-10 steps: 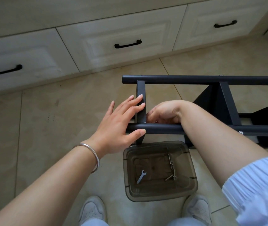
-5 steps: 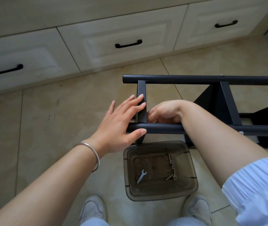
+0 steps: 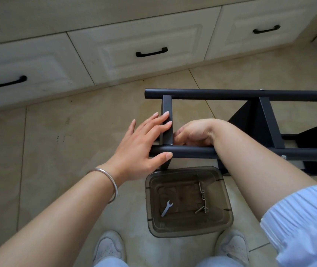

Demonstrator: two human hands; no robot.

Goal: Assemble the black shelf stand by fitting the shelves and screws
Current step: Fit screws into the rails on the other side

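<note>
Black metal shelf stand (image 3: 231, 95) lies on its side on tiled floor (image 3: 57, 132). 2 hands: left hand (image 3: 144, 143) flat, fingers straight against crossbar; right hand (image 3: 192, 132) curled behind tube, grip can't tell. Smoky plastic tub (image 3: 229, 218) holds 1 small wrench (image 3: 166, 208), few screws (image 3: 203, 197).

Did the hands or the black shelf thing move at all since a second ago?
Nothing visibly changed. The left hand still rests flat with straight fingers on the black shelf stand, the right hand stays tucked behind its near bar, and the wrench and screws lie where they were in the plastic bin.
</note>
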